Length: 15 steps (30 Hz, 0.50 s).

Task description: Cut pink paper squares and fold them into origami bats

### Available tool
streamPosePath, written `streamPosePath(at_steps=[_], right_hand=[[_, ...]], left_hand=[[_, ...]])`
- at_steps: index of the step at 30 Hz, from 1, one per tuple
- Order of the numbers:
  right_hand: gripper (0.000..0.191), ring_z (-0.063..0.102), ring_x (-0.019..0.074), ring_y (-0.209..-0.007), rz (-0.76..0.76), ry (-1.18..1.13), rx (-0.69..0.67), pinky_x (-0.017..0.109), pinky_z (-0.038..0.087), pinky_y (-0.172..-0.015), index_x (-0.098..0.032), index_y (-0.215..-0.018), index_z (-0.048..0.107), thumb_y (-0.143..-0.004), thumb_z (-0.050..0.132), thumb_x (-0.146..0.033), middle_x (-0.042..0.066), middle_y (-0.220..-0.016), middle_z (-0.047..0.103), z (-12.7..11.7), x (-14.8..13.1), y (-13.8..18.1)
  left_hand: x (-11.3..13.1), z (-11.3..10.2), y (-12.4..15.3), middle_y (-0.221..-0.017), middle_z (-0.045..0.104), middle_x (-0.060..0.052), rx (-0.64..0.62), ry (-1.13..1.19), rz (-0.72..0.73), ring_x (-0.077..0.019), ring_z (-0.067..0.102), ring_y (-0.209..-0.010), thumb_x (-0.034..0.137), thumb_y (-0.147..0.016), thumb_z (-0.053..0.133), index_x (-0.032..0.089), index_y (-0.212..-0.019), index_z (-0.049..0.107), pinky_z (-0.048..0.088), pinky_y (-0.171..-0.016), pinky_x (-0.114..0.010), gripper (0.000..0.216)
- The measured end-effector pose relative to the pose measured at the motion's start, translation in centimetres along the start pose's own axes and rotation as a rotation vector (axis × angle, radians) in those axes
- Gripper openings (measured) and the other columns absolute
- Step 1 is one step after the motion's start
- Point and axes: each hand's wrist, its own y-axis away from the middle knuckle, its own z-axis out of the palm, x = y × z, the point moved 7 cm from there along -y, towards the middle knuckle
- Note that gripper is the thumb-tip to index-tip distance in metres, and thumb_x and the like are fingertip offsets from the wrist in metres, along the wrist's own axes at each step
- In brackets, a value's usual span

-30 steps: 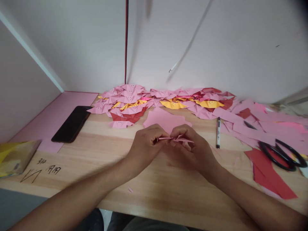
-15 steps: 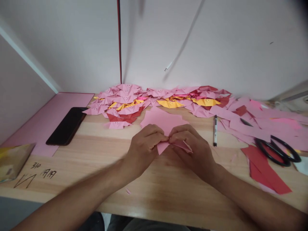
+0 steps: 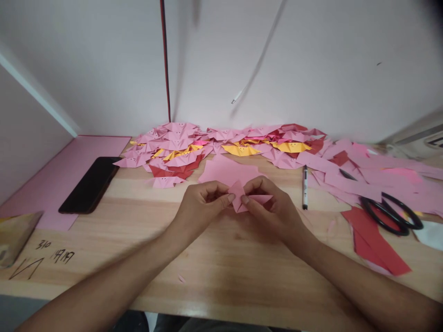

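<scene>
Between both hands is a small folded piece of pink paper (image 3: 237,193), held above the wooden table. My left hand (image 3: 207,203) pinches its left side between thumb and fingers. On the other side my right hand (image 3: 268,207) grips it, thumb on the near face, with a pointed flap sticking out over the right fingers. Just behind the hands lies a stack of pink paper sheets (image 3: 228,168), partly covered by the fingers. Folded paper figures (image 3: 180,133) in pink, yellow and red, many with small drawn faces, are heaped along the wall.
A black phone (image 3: 89,184) rests at left on a large pink sheet (image 3: 51,184). To the right are a marker (image 3: 305,186), black-handled scissors (image 3: 384,221), red paper strips (image 3: 377,244) and pink scraps (image 3: 367,170). A white cable (image 3: 238,96) hangs at the wall.
The folded paper has been turned in my fingers, so a pointed diamond shape now stands up between them. Both thumbs now press its near face. The whole view has shifted slightly.
</scene>
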Motion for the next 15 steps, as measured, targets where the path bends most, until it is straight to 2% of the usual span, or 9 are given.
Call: streamPosePath(at_steps=[3, 9, 15], right_hand=[[0.003, 0.055, 0.0132, -0.073, 0.014, -0.014, -0.016, 0.024, 0.043, -0.063, -0.021, -0.082, 0.055, -0.081, 0.056, -0.019, 0.0, -0.081, 0.057, 0.09, 0.12, -0.05], [0.001, 0.053, 0.0138, -0.07, 0.052, -0.023, -0.046, 0.025, 0.04, -0.061, -0.02, -0.079, 0.056, -0.08, 0.056, -0.02, 0.0, -0.078, 0.058, 0.25, 0.78, -0.13], [0.002, 0.051, 0.013, -0.068, 0.067, -0.088, 0.007, 0.025, 0.039, -0.059, -0.021, -0.08, 0.057, -0.078, 0.058, -0.022, -0.001, -0.077, 0.055, 0.16, 0.54, -0.07]], left_hand=[[-0.05, 0.01, 0.0, -0.07, 0.064, 0.0, 0.017, -0.013, -0.02, -0.0093, 0.054, -0.062, 0.027, -0.076, 0.066, 0.015, -0.075, 0.069, 0.04, -0.056, -0.019, 0.012], [0.23, -0.16, -0.06, -0.075, 0.068, 0.0, 0.069, -0.017, 0.049, -0.011, 0.059, -0.068, 0.019, -0.073, 0.066, 0.017, -0.075, 0.071, 0.045, -0.063, -0.02, 0.006], [0.26, 0.02, 0.29, -0.069, 0.065, 0.001, 0.084, 0.051, -0.012, -0.0078, 0.056, -0.061, 0.017, -0.073, 0.067, 0.016, -0.074, 0.07, 0.043, -0.057, -0.017, 0.004]])
